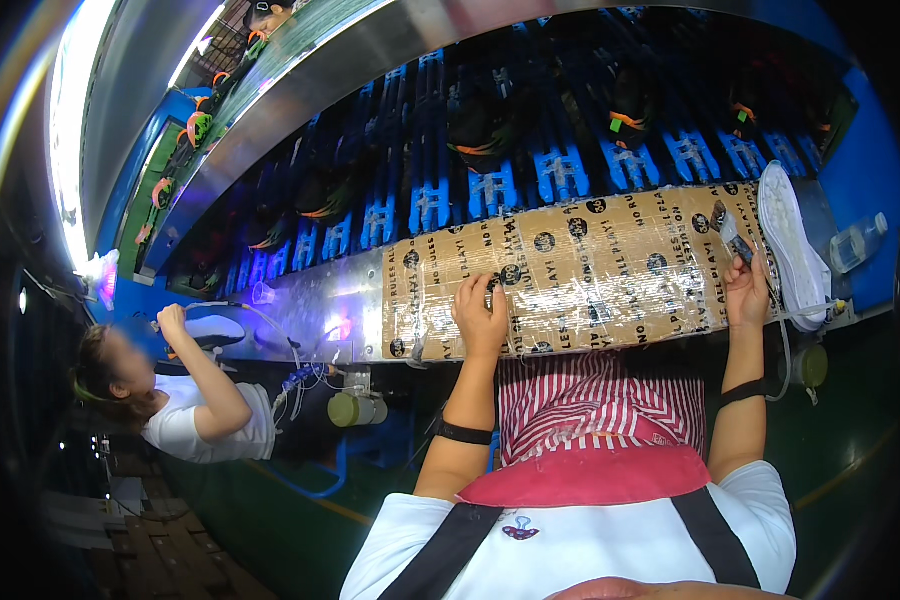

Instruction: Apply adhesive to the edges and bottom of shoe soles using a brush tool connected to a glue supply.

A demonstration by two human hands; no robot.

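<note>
My left hand rests flat on a brown cardboard sheet covered in clear tape, which lies on the metal workbench; the hand holds nothing. At the sheet's right end my right hand is raised, its fingers closed around a small dark tool. Just to the right of that hand a white shoe sole lies on edge, and a thin cable runs from near it down past my forearm. Both wrists carry black bands.
Beyond the bench a blue conveyor carries dark shoes with orange trim. A co-worker sits at the left, one hand up at a white shoe. A clear bottle stands far right. Round containers hang under the bench.
</note>
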